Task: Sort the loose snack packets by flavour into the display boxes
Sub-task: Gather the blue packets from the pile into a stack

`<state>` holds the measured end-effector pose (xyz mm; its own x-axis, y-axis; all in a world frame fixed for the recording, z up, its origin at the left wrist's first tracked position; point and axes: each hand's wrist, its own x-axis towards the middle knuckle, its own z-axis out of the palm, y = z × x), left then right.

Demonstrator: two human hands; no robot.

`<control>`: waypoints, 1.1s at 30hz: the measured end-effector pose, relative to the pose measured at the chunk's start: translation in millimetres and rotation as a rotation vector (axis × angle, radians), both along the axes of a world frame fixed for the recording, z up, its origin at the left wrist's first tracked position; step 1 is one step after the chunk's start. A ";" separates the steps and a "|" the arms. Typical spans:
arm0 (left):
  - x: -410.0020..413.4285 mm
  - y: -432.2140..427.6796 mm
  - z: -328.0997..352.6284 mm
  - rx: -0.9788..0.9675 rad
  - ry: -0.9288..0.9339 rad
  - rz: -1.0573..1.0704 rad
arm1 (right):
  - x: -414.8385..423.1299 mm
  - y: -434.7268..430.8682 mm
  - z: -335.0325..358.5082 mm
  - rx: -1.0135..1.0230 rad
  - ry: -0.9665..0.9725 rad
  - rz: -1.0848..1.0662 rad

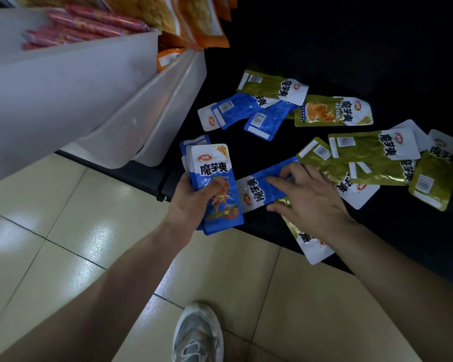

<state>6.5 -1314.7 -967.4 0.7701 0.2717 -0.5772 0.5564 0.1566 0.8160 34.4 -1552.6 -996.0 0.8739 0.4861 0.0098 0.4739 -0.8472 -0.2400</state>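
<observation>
Left hand point(188, 202) grips a stack of blue packets point(212, 168) at the shelf edge, right hand point(309, 199) is spread fairly flat on a loose blue packet point(259, 188) lying on the dark shelf point(377, 48), with green packets point(369, 152) scattered right beside it

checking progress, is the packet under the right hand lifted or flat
Flat: blue packet lies on the dark shelf, right hand touching it.

Packets point(372, 152) glossy plastic w/ foil sheen; boxes point(89, 87) matt white plastic; floor tiles point(63, 231) smooth, glossy; shelf point(351, 48) matt blk.
</observation>
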 end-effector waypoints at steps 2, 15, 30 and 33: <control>0.8 1.7 0.3 0.000 -0.004 0.005 | 3.6 2.8 -5.2 0.036 -0.045 0.006; 5.9 0.7 1.5 -0.040 -0.022 0.100 | 36.2 24.3 49.6 0.713 0.155 -0.361; -3.1 -17.4 16.3 -0.205 -0.112 -0.027 | -5.8 72.6 24.4 0.953 0.631 -0.660; -6.3 -16.2 12.9 -0.200 -0.090 -0.062 | -7.8 76.1 26.7 0.863 0.545 -0.612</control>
